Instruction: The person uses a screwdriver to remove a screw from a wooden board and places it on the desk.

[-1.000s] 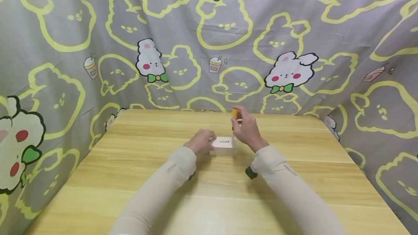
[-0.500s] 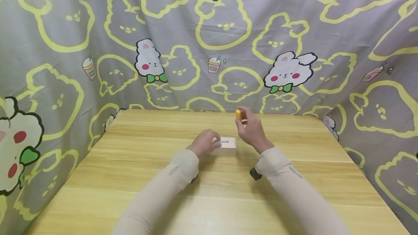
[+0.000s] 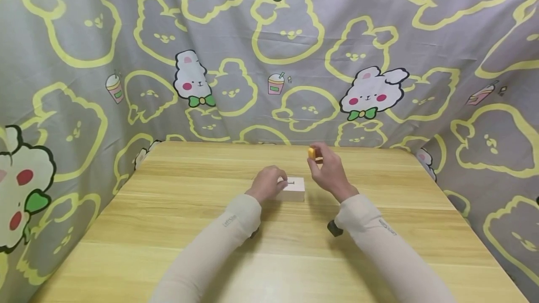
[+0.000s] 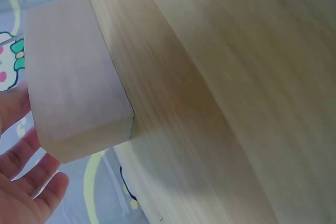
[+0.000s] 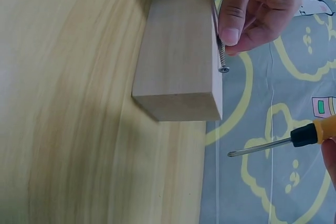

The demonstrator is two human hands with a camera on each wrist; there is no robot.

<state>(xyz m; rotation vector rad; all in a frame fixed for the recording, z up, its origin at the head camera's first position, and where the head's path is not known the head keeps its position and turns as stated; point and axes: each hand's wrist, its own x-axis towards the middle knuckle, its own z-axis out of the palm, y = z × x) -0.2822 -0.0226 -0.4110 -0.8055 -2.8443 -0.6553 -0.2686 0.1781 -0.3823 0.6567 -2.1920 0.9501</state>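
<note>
A pale wooden block (image 3: 294, 195) sits on the table, with a metal screw (image 5: 222, 59) lying along its top face. My left hand (image 3: 268, 184) reaches over the block's left end, and its thumb (image 5: 230, 34) and a finger pinch the screw's shank. The screw head sticks out past the fingertips. In the left wrist view, other fingers (image 4: 39, 169) spread beside the block. To the right of the block, my right hand (image 3: 331, 172) grips the orange handle of a screwdriver (image 5: 261, 146). Its cross-shaped tip is in the air, apart from the block and screw.
The wooden table (image 3: 269, 247) extends around the block on all sides. A patterned grey curtain (image 3: 236, 60) hangs behind its far edge and along both sides. A dark wrist camera (image 3: 335, 228) sits under the right sleeve.
The screwdriver has lifted away from the block's right end and moved right with my right hand. My left hand has shifted from the block's left end to the screw and taken hold of it.
</note>
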